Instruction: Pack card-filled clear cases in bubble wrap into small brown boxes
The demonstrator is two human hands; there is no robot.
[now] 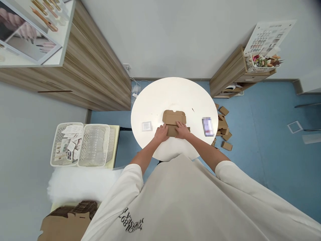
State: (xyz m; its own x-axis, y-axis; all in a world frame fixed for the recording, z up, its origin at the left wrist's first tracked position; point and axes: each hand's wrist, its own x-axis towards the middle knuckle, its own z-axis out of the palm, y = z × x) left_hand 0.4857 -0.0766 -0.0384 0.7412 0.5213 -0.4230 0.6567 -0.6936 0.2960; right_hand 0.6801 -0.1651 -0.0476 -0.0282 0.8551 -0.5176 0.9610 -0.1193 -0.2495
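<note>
A small brown cardboard box (174,117), partly unfolded with its lid flap spread away from me, lies on the round white table (173,92). My left hand (161,133) grips its left side near the front, fingers bent against the cardboard. On the right, my right hand (182,130) holds the front part, its fingers reaching over the fold line and pressing on the panel. The undersides of both hands' grips are hidden. Left of the box lies a small clear, whitish packet (146,126). To the right is a purple, pixelated flat item (208,126).
Several small cardboard boxes (227,145) are on the blue floor right of the table. Two white baskets (81,144) stand at left, one with papers, one with clear plastic pieces. Below them are white fluffy material (80,184) and flat cardboard (66,227). Wooden cabinets (100,63) flank the wall.
</note>
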